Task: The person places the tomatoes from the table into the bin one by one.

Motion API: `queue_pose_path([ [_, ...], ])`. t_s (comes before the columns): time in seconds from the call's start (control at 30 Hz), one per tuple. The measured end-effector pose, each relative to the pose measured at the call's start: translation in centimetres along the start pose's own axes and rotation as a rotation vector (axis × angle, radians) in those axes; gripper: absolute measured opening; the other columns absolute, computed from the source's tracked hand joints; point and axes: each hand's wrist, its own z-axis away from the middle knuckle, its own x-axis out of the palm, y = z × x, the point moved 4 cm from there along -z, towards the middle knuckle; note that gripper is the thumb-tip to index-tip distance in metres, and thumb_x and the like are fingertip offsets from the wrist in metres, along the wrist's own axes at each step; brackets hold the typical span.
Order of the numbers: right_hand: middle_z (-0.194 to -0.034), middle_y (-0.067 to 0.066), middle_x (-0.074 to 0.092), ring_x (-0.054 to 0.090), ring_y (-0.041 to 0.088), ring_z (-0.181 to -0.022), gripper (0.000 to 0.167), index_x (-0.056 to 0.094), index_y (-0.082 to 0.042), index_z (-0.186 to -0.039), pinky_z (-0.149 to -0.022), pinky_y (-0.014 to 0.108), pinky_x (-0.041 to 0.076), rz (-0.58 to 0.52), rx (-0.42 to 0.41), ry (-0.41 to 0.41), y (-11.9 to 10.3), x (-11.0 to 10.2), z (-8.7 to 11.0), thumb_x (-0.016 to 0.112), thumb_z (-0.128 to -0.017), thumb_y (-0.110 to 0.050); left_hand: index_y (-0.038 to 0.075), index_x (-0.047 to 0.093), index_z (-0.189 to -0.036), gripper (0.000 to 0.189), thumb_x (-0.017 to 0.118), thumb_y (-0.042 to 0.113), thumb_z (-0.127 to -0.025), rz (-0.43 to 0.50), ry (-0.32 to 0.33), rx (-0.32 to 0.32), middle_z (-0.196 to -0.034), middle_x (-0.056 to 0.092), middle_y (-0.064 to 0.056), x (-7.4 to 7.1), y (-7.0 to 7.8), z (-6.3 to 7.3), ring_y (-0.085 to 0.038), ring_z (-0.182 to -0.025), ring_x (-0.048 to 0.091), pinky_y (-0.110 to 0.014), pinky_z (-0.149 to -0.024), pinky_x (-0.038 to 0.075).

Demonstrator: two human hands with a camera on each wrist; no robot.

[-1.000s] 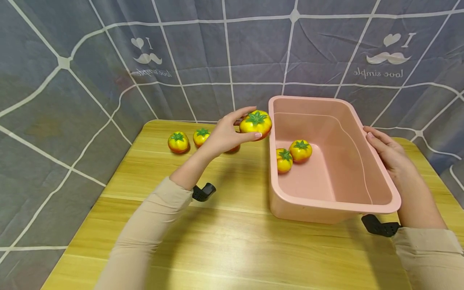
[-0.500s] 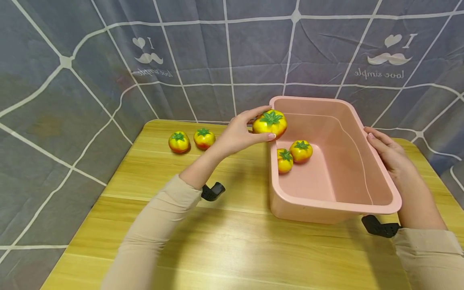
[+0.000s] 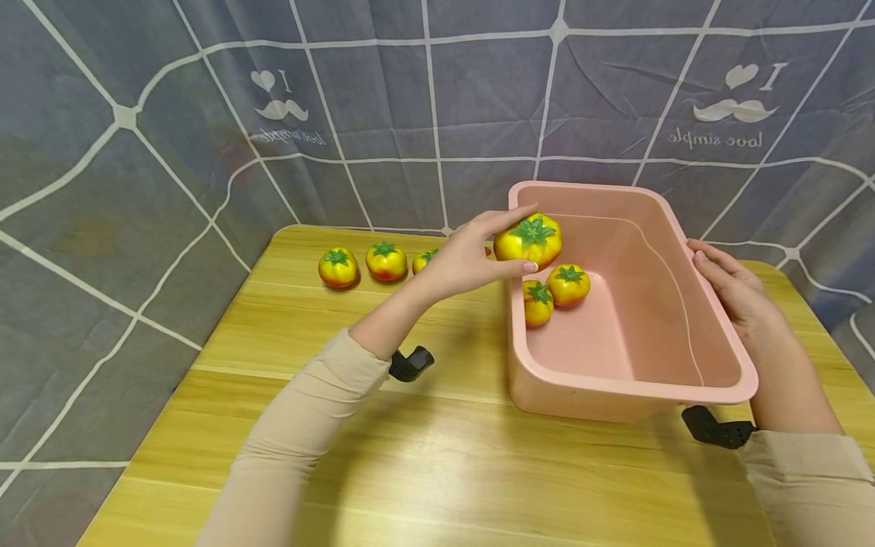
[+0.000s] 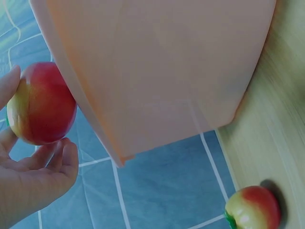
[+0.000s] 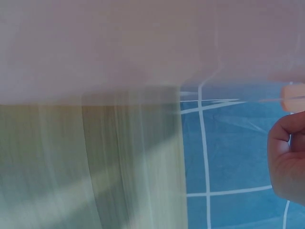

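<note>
My left hand [image 3: 472, 258] grips a yellow-and-red toy tomato [image 3: 529, 241] with a green star-shaped leaf top. It holds the tomato above the left rim of a pink plastic bin [image 3: 632, 391]; in the left wrist view the held tomato [image 4: 47, 105] appears right at the rim. Inside the bin, two more tomatoes, a nearer tomato [image 3: 538, 304] and a farther tomato [image 3: 569, 286], lie by the left wall. My right hand [image 3: 741, 296] holds the bin's right rim; its curled fingers show in the right wrist view.
Left of the bin on the wooden table [image 3: 410, 471] sit a far-left tomato [image 3: 338, 268], a middle tomato [image 3: 386, 263] and another tomato [image 3: 421, 260] partly hidden by my left hand. A grey curtain [image 3: 492, 99] with white lines hangs behind the table.
My left hand has moved right with its tomato, from beside the bin to over its left rim. The right hand and bin stay put.
</note>
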Motion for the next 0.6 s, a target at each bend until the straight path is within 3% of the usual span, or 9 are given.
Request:
queue_pose_path([
  [0.23,-0.087,0.009,0.069,0.068,0.019,-0.074,0.027,0.071,-0.006,-0.1,-0.06,0.03,0.055,-0.014,0.015,0.013,0.11,0.09,0.1,0.045,-0.095,-0.002,0.02,0.04,-0.143,0.071,0.074,0.026,-0.081,-0.004,-0.012,0.004,-0.135,0.045,-0.006,0.09,-0.01,0.05,-0.014,-0.119,0.043,-0.027,-0.1,0.035],
  [0.6,-0.088,0.009,0.069,0.068,0.019,-0.075,0.028,0.071,-0.007,-0.1,-0.06,0.03,0.055,-0.012,0.008,0.009,0.09,0.2,0.31,0.044,-0.096,-0.002,0.02,0.04,-0.143,0.07,0.073,0.026,-0.082,0.0,-0.027,0.007,-0.139,0.042,-0.005,0.16,0.15,0.12,-0.014,-0.123,0.041,-0.027,-0.103,0.031],
])
